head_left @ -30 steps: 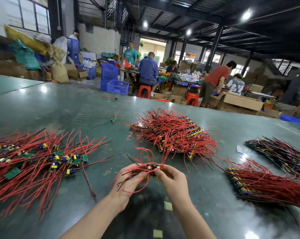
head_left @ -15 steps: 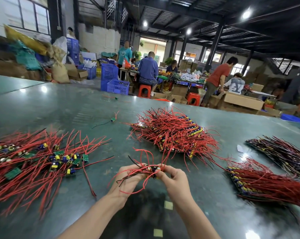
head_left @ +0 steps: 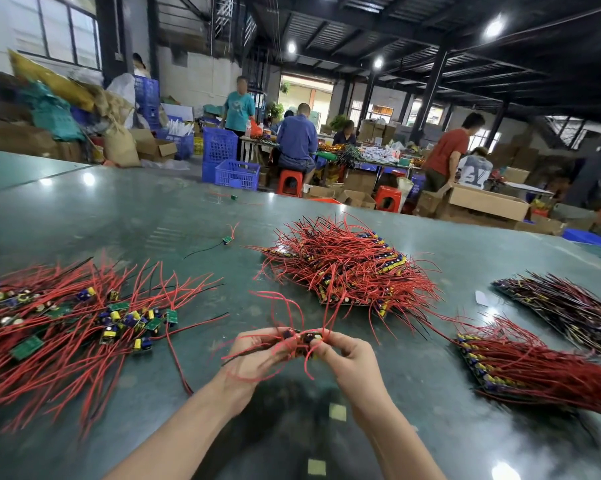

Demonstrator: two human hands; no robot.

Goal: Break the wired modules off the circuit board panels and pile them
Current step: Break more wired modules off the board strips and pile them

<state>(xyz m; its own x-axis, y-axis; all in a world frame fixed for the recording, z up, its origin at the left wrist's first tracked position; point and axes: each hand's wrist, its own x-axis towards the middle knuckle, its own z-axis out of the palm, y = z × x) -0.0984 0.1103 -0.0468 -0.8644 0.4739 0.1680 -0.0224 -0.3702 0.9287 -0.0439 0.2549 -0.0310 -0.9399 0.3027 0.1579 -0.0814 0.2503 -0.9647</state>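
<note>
Left of the panel strip [head_left: 301,339] lies the loose module pile [head_left: 84,323]. The left hand [head_left: 254,355] and right hand [head_left: 351,358] pinch the strip's opposite ends, long axis running hand to hand, probably mid-snap; uncut panels [head_left: 354,268] sit beyond.

Dim workshop, dark beams [head_left: 430,46], ceiling lamps [head_left: 494,27]

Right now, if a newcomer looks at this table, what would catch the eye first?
Probably the tangles of red wire: a loose pile of separated modules at the left, and a dense stack of panels in the middle of the green table. Next, near the front, the left hand and right hand pinch a small wired piece between them, above the table.
</note>
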